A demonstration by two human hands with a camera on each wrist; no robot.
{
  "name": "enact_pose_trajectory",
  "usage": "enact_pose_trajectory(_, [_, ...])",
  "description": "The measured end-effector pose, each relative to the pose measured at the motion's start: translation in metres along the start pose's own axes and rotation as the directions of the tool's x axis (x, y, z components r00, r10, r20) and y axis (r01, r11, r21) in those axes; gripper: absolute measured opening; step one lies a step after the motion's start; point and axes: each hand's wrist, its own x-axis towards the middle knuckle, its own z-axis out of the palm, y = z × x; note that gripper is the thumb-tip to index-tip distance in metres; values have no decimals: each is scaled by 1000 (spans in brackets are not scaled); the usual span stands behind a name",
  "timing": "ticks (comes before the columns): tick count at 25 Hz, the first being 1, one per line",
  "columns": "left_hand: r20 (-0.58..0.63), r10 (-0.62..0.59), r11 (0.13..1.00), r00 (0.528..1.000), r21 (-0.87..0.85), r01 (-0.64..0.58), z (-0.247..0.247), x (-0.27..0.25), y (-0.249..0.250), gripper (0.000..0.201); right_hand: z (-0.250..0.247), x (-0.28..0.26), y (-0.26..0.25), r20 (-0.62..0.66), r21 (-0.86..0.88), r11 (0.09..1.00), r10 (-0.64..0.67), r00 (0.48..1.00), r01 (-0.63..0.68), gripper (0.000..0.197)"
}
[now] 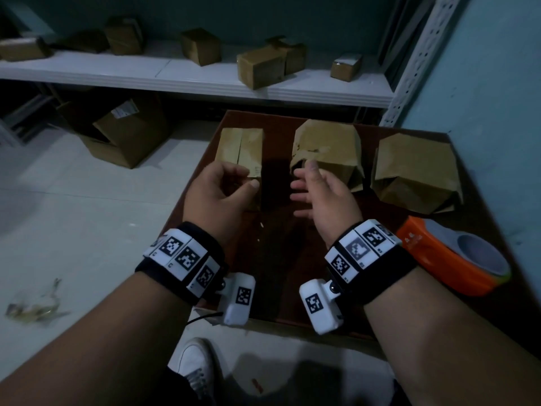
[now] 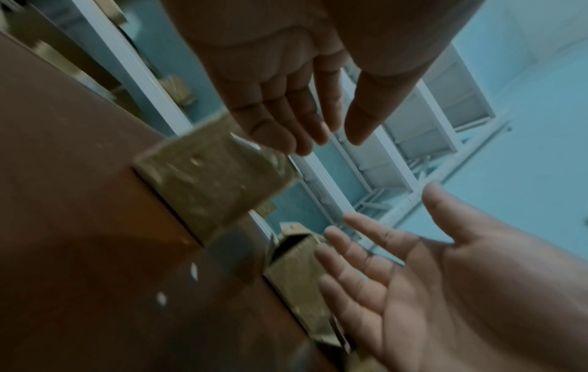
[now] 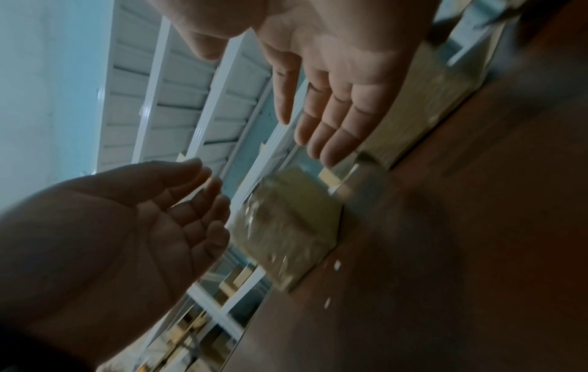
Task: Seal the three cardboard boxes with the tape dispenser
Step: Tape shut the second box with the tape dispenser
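Three brown cardboard boxes stand in a row on the dark wooden table. The left box has its top flaps folded flat with a seam down the middle. The top flaps of the middle box and the right box bulge upward. The orange tape dispenser lies at the table's right edge, behind my right wrist. My left hand hovers empty at the near side of the left box. My right hand is open, palm facing left, in front of the middle box. The palms face each other.
A white shelf behind the table carries several small cardboard boxes. A large open carton sits on the pale floor at the left. Crumpled tape scraps lie on the floor. A blue wall is close on the right.
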Motion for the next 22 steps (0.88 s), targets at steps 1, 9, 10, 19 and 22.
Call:
enact_pose_trajectory(1, [31,5,1000,1000,2,-5,7,-2,3,17,-8,0,-1,-35,3,1000,-3,999,4,54])
enact_pose_trajectory(9, [145,13,988,989,-156,10,78,5,26,38,-77,8,2,-254,31,999,31,967,-24,60])
enact_pose_trajectory(10, [160,-3,985,987,-171,30,86,8,26,45,-84,8,4,-253,44,998,45,966,-35,54])
enact_pose_trajectory(19, [277,-194,931,941,-250,266,124,31,24,88,-102,35,17,-183,196,964,214,960,-178,106])
enact_pose_trajectory(22, [285,-237,926,929,-221,305,128,33,26,90,-100,38,17,-158,172,967,217,963,-189,100])
